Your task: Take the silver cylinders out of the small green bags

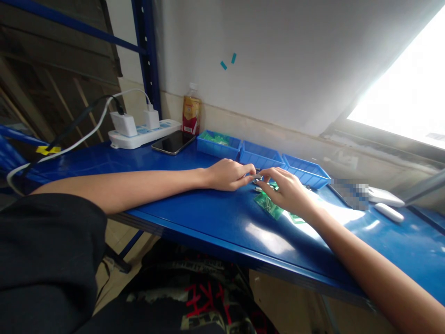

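Observation:
My left hand and my right hand meet over the blue table, fingertips close together. Between them is a small metallic part, too small to name. The left thumb and fingers pinch it from one side. On the other side, the right thumb and index finger are curled at it. Beneath my right hand lies a green plastic bag with thin metal pieces showing through, partly covered by the hand. More small metal bits sit just under the fingertips.
Along the wall stand blue bins: one with green bags, a middle bin and a right bin. Left of them are a drink bottle, a phone and a power strip. A white object lies at right.

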### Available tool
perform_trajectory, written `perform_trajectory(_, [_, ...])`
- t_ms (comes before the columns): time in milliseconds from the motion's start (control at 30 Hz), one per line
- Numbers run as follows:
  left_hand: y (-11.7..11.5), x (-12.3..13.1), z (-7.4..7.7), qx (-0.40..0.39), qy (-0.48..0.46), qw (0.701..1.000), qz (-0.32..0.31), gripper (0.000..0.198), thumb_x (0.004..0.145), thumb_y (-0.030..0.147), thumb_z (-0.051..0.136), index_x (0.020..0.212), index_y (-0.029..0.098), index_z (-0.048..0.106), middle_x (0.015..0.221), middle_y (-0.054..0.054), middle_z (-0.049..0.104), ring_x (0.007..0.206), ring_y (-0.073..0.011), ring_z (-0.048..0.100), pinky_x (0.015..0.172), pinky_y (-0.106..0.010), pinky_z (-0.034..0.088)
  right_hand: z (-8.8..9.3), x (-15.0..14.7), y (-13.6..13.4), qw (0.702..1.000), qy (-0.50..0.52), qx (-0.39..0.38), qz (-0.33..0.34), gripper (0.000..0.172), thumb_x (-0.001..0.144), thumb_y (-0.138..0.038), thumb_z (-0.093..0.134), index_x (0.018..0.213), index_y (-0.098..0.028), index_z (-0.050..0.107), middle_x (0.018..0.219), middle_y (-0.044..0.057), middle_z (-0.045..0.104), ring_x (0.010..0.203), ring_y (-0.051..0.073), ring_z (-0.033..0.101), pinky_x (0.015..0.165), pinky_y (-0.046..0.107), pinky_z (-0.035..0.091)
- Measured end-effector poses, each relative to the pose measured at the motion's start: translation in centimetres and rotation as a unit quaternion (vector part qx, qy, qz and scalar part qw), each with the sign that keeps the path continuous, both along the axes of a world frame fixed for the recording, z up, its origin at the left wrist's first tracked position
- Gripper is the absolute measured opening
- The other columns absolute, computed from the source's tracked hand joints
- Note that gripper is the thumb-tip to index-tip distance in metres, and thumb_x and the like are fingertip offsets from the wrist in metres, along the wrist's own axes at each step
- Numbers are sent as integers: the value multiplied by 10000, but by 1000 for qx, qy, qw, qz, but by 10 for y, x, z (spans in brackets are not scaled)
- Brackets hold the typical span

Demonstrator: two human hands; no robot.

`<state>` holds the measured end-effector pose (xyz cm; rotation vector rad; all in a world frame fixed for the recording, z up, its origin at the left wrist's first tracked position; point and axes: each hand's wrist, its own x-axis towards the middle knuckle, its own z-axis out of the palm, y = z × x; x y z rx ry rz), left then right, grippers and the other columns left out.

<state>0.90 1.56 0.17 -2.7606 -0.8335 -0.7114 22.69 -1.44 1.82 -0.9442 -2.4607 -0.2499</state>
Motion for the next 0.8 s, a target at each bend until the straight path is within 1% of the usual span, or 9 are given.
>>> perform_trajectory(67, [0, 0, 1, -4, 2, 1000, -10, 270, 959, 363, 379, 1108, 199, 534, 836, -22, 707, 732, -194, 681, 569, -241, 391, 1, 0, -1, 1000, 2, 0, 2, 206, 902, -345, 521, 1047, -208, 571, 850, 49, 664, 787, 201, 618, 719, 321, 457])
perform_trajectory(167, [0, 0, 1, -18, 3, 999, -36, 265, 955, 354, 387, 1102, 202, 548, 893, -28, 710, 767, -194, 682, 600, -244, 410, 1, -1, -2, 1000, -3, 11, 9, 178, 910, -342, 509, 1004, -208, 577, 841, 52, 659, 782, 199, 614, 717, 316, 453])
perform_trajectory(233, [0, -1, 1, -27, 0, 999, -44, 257, 947, 355, 407, 1090, 205, 558, 866, -19, 707, 747, -185, 677, 596, -241, 407, 1, -1, -3, 1000, -9, 20, 12, 164, 909, -334, 510, 962, -201, 590, 837, 58, 658, 782, 198, 610, 716, 313, 449])
perform_trajectory(400, [1, -1, 2, -49, -8, 997, -51, 282, 916, 419, 470, 1057, 198, 573, 701, 18, 667, 627, -141, 640, 548, -216, 367, 0, -1, -2, 999, -15, 29, -4, 192, 918, -335, 488, 862, -198, 610, 778, 51, 638, 746, 188, 586, 701, 306, 433])
perform_trajectory(567, [0, -1, 1, -44, -11, 998, -45, 272, 911, 423, 473, 1012, 195, 582, 704, 14, 666, 608, -133, 627, 541, -212, 358, 0, -3, -2, 999, -22, 28, -7, 208, 922, -324, 475, 827, -198, 611, 751, 53, 639, 733, 193, 580, 692, 310, 427])
perform_trajectory(667, [0, -1, 1, -41, -6, 998, -41, 254, 914, 394, 471, 1030, 198, 582, 722, 11, 675, 617, -142, 634, 550, -219, 370, -1, -4, -4, 1000, -18, 12, -4, 175, 918, -321, 483, 897, -201, 607, 783, 54, 658, 753, 199, 598, 700, 314, 438])
perform_trajectory(733, [0, -1, 1, -36, -3, 999, -40, 259, 927, 374, 445, 1059, 196, 579, 786, -8, 693, 676, -161, 656, 576, -227, 393, -2, -5, -4, 1000, -12, -2, 1, 169, 900, -325, 516, 992, -202, 587, 828, 52, 669, 785, 202, 614, 713, 314, 450])
perform_trajectory(800, [0, -1, 1, -30, 0, 999, -40, 274, 942, 363, 411, 1080, 194, 575, 865, -32, 704, 754, -185, 673, 611, -238, 416, -3, -6, -4, 1000, -10, -5, 4, 209, 871, -320, 558, 1044, -201, 562, 850, 48, 670, 799, 207, 621, 717, 318, 457])
